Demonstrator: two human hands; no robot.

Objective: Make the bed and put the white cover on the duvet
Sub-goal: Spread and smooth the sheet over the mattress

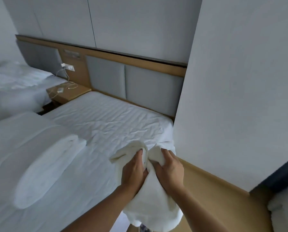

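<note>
A bundle of white bedding (156,203) hangs at the near right edge of the bed (109,121); whether it is the duvet or its cover cannot be told. The left hand (134,171) and right hand (170,171) grip it side by side, fingers curled deep into the folds. It looks soft, limp and fairly light, likely to sag and tangle, so it is best taken by a corner or a hem. A long white roll (44,164) lies further left on the bed. No label or writing can be read.
</note>
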